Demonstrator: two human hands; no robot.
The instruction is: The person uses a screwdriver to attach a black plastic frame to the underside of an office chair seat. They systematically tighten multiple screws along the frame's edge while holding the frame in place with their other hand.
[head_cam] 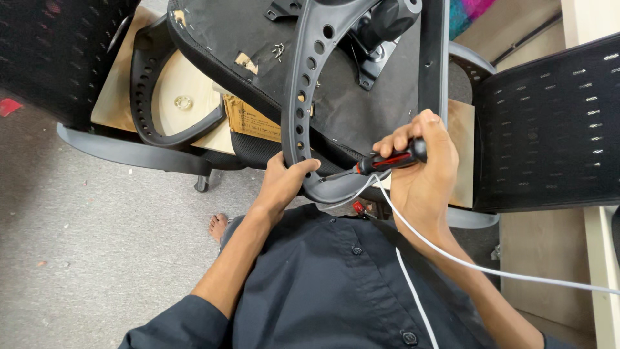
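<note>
The grey armrest [303,97] of an upturned office chair [361,97] curves down to the person's lap, its lower bend wrapped by the fingers of the left hand [284,184], thumb on top. Just right of those fingers, the right hand [420,168] is clenched around a black and red screwdriver [387,159], whose shaft points left at the armrest's lower end. 1 white cable [465,262] runs beneath the right wrist.

Two armrests [310,97] [152,97] (both perforated grey loops), one screwdriver [387,159], one white cable [478,265], two hands [284,184] [423,168].
</note>
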